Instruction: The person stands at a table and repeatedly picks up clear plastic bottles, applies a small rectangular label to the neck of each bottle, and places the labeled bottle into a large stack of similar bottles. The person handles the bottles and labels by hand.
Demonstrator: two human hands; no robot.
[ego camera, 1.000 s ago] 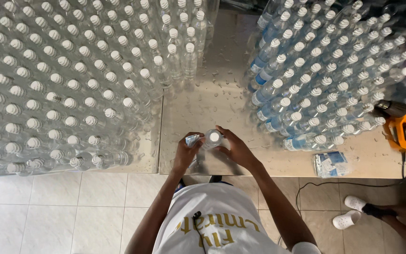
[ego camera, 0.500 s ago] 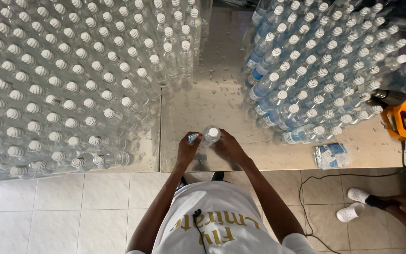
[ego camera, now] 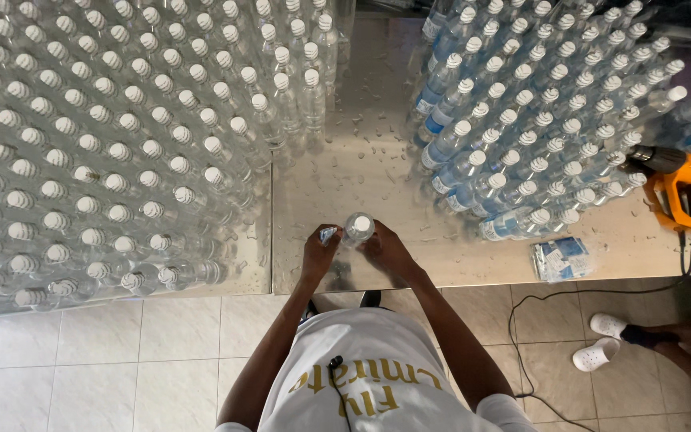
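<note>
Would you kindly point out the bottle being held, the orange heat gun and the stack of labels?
bottle (ego camera: 359,226), head view, on its white cap.
orange heat gun (ego camera: 685,192), head view, on its orange body.
stack of labels (ego camera: 561,258), head view, on its middle.

Lower body of the clear bottle (ego camera: 357,230) hidden between left hand (ego camera: 320,254) and right hand (ego camera: 385,250). Unlabelled bottle block (ego camera: 105,144) cut off at left edge; orange heat gun (ego camera: 681,192) and another person's foot (ego camera: 613,326) cropped at right.
</note>
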